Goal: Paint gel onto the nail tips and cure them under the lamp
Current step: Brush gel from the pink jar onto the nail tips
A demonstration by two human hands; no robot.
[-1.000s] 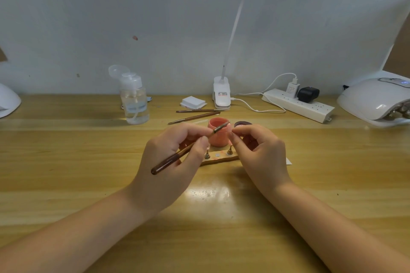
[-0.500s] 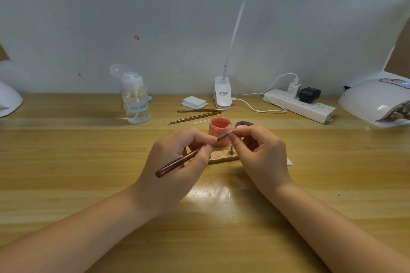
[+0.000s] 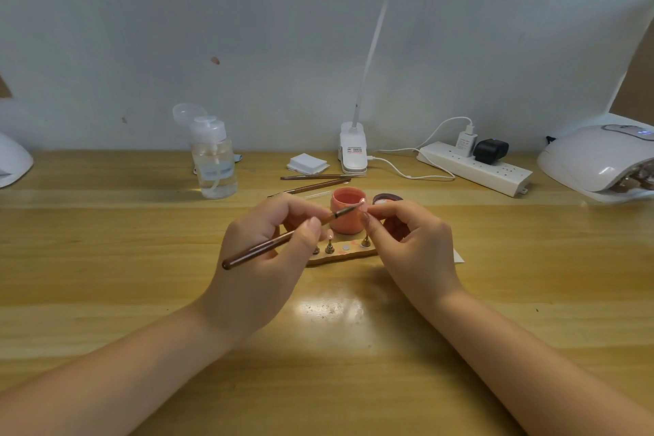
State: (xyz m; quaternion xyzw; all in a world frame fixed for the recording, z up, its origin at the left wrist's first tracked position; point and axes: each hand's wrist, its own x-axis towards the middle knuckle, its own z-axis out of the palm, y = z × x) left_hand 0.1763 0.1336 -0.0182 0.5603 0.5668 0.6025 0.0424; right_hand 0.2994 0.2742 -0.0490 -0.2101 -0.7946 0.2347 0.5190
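Note:
My left hand grips a dark brown brush like a pen, its bristles touching a small pink nail tip. My right hand pinches that nail tip on its stand between thumb and forefinger, just in front of the open pink gel pot. Below the hands lies a wooden holder with small brass stands, one of them carrying a nail tip. The white curing lamp sits at the far right.
The pot's dark lid lies right of the pot. Two spare brushes, a white pad stack, a pump bottle, the desk lamp's clip base and a power strip line the back. Another white device sits far left.
Both hands have lifted slightly, and the brush tip has come onto the nail tip that my right hand holds, in front of the pot's rim.

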